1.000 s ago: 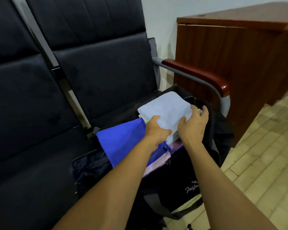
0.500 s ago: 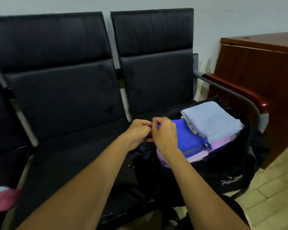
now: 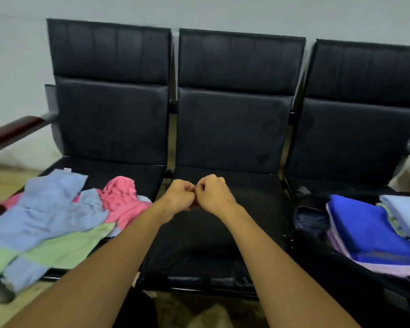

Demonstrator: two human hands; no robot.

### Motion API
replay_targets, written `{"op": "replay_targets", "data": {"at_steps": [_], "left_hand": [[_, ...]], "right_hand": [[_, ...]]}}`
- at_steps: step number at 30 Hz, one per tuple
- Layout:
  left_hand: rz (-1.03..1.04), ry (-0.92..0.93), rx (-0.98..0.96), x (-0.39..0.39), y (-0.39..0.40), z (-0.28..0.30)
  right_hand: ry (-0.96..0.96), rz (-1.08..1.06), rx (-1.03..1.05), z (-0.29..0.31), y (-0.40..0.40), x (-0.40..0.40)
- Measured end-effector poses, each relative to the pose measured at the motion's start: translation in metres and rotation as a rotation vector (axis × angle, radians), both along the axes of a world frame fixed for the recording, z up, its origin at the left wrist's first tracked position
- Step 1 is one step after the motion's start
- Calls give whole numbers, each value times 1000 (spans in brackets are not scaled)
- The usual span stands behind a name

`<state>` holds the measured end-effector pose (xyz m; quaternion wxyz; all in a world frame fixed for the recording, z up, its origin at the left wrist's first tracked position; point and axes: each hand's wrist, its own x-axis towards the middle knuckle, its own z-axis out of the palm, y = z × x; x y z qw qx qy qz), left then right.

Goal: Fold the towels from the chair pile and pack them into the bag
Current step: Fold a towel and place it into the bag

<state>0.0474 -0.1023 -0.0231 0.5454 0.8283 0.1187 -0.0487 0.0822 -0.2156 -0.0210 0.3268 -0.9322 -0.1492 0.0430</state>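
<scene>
Left hand, right hand curled, fingertips touching, holding nothing; towel pile left — bag right.

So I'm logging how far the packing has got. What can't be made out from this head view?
- Bag: cut off by the right edge, so its fill level is unknown.
- Folded towels in it: lower layers hidden, so no count.
- Towel pile: overlapping and cut by the left edge, so no count.
- Left hand and right hand: fingers curled together, and whether they pinch anything is too small to tell.
</scene>
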Motion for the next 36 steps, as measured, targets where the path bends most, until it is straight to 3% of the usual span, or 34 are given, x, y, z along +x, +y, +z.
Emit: {"op": "replay_targets", "data": {"at_steps": [5, 11, 13, 16, 21, 25, 32, 36], "left_hand": [[18, -9, 196, -24, 70, -47], [202, 6, 452, -61, 140, -118], [242, 61, 607, -66, 160, -126], [309, 30, 694, -61, 182, -129], [413, 146, 833, -58, 212, -146], [472, 265, 842, -51, 238, -154], [527, 220, 848, -48, 257, -164], [447, 222, 864, -51, 258, -165]], "right_hand": [[112, 206, -211, -26, 69, -14], [170, 404, -367, -77, 144, -29], [155, 442, -370, -92, 166, -32], [130, 485, -313, -104, 200, -32], [96, 555, -294, -125, 250, -30], [111, 556, -193, -134, 271, -25], [52, 527, -244, -155, 301, -23], [34, 425, -266, -161, 306, -22]]}}
